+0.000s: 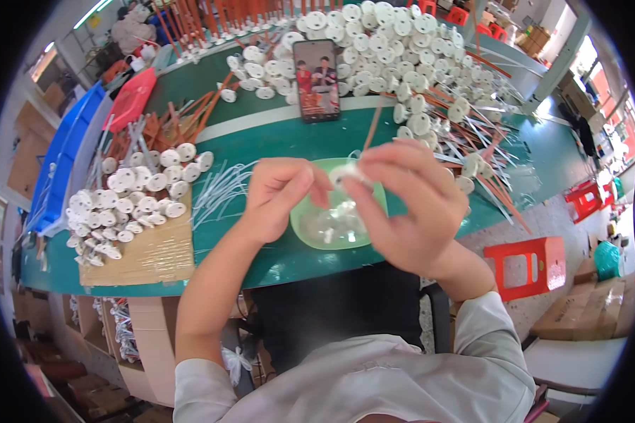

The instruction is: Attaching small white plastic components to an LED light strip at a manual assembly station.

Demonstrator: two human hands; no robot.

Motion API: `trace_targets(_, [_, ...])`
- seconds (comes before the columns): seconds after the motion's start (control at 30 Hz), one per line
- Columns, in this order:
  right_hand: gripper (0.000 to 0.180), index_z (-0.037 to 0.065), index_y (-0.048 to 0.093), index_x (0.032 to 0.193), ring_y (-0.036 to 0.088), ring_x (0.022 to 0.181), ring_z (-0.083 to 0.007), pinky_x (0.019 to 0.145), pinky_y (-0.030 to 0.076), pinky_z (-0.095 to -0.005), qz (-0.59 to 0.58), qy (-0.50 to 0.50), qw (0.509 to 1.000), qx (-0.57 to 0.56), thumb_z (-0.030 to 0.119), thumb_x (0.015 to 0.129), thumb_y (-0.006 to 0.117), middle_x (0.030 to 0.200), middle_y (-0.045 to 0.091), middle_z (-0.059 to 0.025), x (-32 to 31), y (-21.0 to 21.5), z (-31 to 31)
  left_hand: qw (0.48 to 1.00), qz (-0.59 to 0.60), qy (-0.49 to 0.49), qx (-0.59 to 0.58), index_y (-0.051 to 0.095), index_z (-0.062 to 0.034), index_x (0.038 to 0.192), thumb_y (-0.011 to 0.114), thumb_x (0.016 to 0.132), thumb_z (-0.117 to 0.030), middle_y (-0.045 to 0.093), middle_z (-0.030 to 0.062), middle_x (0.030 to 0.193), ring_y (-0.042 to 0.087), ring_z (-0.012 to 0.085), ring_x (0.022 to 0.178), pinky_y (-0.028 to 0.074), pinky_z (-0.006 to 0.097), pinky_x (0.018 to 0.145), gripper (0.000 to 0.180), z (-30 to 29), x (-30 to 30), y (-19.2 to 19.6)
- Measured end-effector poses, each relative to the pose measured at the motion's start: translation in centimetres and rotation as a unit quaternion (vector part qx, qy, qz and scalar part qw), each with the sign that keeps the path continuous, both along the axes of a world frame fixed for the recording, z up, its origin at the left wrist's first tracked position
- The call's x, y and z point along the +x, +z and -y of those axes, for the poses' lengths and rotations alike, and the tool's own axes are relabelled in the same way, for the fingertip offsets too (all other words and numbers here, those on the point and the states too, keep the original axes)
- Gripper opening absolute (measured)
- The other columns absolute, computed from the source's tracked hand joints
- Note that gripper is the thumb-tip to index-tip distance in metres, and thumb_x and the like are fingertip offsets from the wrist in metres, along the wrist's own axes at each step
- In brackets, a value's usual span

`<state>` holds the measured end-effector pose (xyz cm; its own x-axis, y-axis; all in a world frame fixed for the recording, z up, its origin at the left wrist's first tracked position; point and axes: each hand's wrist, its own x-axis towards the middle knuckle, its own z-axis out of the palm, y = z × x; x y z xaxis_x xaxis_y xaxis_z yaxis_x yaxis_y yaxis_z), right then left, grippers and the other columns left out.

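Note:
My right hand (416,204) is raised above a light green bowl (305,233), its thumb and fingers pinching a white round disc (343,172). A thin brown stick (373,128) rises just beside those fingers; whether it is joined to the disc is hidden. My left hand (279,194) is closed over the bowl's left side, fingertips bent together near the disc. What they pinch, if anything, is too small to make out. Small clear pieces (331,224) lie in the bowl. Motion blurs the right fingers slightly.
A phone (317,81) stands beyond the bowl, before a heap of white discs (381,42). More disc-ended sticks (127,197) lie on cardboard (148,257) at left, near thin white strips (222,190). Brown and white sticks (483,151) are piled right. A red stool (525,268) stands beside the table.

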<state>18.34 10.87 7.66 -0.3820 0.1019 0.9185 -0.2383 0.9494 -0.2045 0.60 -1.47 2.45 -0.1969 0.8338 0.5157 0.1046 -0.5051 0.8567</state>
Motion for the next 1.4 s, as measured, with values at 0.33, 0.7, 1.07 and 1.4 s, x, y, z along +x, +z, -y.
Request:
trace_targets(0.33, [0.031,0.003,0.073,0.099,0.073,0.082,-0.0246,0.085,0.059,-0.0403,0.028,0.171,0.981,0.088,0.004,0.071,0.086,0.096,0.073,-0.0094,-6.6,-1.9,-4.7,0.976,0.215,0.032,0.005,0.057,0.0018,0.132,0.054,0.107,-0.029,0.069,0.0104,0.116,0.066,0.0173,0.108,0.053,0.031,0.087,0.040,-1.0,0.3,-0.5])
trace_targets(0.7, [0.031,0.004,0.075,0.099,0.071,0.079,-0.0248,0.068,0.058,-0.0371,-0.044,0.173,0.970,0.167,0.002,0.069,0.084,0.098,0.071,-0.0095,-6.4,-5.4,-6.8,0.984,0.126,0.109,-0.062,0.053,-0.0020,0.133,0.067,0.097,-0.005,0.071,0.0091,0.114,0.067,0.0126,0.102,0.054,0.030,0.089,0.039,-1.2,1.6,-1.4])
trace_targets(1.07, [0.034,0.000,0.075,0.101,0.072,0.082,-0.0291,0.068,0.060,-0.0360,-0.050,0.195,0.975,0.098,0.001,0.069,0.083,0.100,0.071,-0.0138,-6.3,-5.2,-6.5,0.978,0.204,-0.002,-0.043,0.053,-0.0022,0.131,0.075,0.090,-0.006,0.071,0.0126,0.114,0.069,0.0196,0.104,0.057,0.034,0.091,0.047,-0.8,-0.1,-0.8])
trace_targets(1.4, [0.031,0.001,0.074,0.094,0.073,0.074,-0.0244,0.063,0.061,-0.0315,-0.037,0.212,0.972,0.093,-0.004,0.064,0.078,0.090,0.073,-0.0087,-6.4,-5.1,-6.2,0.969,0.230,0.055,-0.070,0.066,0.0031,0.113,0.082,0.083,0.000,0.075,0.0124,0.101,0.074,0.0188,0.090,0.062,0.033,0.077,0.034,-0.8,0.0,-2.0])
